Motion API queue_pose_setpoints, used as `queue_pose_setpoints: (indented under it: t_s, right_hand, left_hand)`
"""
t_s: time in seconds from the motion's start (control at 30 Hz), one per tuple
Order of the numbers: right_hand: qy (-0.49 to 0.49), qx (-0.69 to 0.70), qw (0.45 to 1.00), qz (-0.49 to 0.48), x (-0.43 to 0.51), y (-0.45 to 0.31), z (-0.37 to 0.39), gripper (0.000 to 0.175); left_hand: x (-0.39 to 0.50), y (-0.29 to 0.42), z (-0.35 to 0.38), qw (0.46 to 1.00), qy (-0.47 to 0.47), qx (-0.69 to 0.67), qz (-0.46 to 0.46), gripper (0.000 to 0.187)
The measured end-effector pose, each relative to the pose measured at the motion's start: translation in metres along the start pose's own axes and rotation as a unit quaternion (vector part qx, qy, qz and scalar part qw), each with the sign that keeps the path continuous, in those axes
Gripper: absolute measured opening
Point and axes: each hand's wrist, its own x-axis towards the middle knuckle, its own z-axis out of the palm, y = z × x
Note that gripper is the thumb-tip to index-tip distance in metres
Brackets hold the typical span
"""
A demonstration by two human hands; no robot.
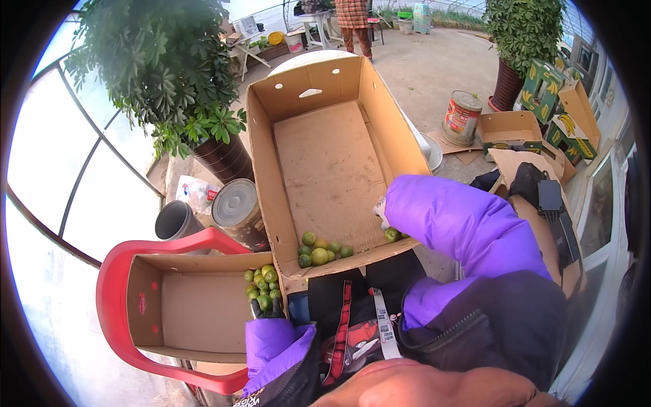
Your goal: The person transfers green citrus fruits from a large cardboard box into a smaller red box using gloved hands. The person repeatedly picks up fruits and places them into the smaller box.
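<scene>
A large cardboard box point(330, 152) lies before me, with several green and yellowish citrus fruits point(320, 256) along its near wall. My right hand point(381, 212), in a pale glove and mostly behind the purple sleeve, is inside this box at its right wall, just above a green fruit point(391, 234); its fingers are hidden. My left hand point(268, 308), in a dark glove, is at the near right corner of a smaller cardboard box point(208, 351), touching a green fruit point(264, 302) at the edge of a pile of similar fruits point(262, 281). Whether it grips that fruit is unclear.
The smaller box rests on a red plastic chair point(113, 305). Beyond it stand a grey bucket point(175, 221), a lidded drum point(235, 203) and a potted plant point(224, 152). At right are a large can point(462, 117) and banana boxes point(544, 86). A person point(352, 18) stands far ahead.
</scene>
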Motion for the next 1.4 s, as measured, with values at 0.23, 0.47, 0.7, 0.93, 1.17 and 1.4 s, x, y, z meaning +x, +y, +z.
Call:
queue_pose_setpoints:
  t_s: [0.23,0.47,0.7,0.93,1.17,1.4]
  right_hand:
    - [-0.055,-0.009,0.998,-0.016,0.005,-0.017,0.000,0.046]
    - [-0.063,-0.014,0.998,-0.022,0.000,-0.027,-0.006,0.044]
    - [-0.047,-0.016,0.999,-0.021,-0.005,-0.024,-0.018,0.042]
    - [0.214,0.206,0.929,-0.220,-0.055,-0.060,-0.108,0.044]
    - [0.252,0.242,0.836,-0.423,-0.095,-0.167,-0.108,0.051]
    - [0.256,0.229,0.907,-0.244,-0.034,-0.113,-0.114,0.047]
  left_hand:
    - [0.005,-0.007,-0.015,0.979,0.153,-0.099,0.086,0.021]
    - [0.023,-0.012,-0.037,0.963,-0.087,-0.251,0.043,0.019]
    - [-0.007,-0.024,0.037,0.958,0.188,0.201,0.077,0.016]
    - [-0.040,-0.008,0.045,0.973,0.062,0.184,-0.124,0.046]
    - [-0.028,-0.040,0.110,0.950,0.023,0.201,-0.240,0.048]
    - [-0.037,-0.027,0.100,0.962,0.113,0.238,-0.069,0.046]
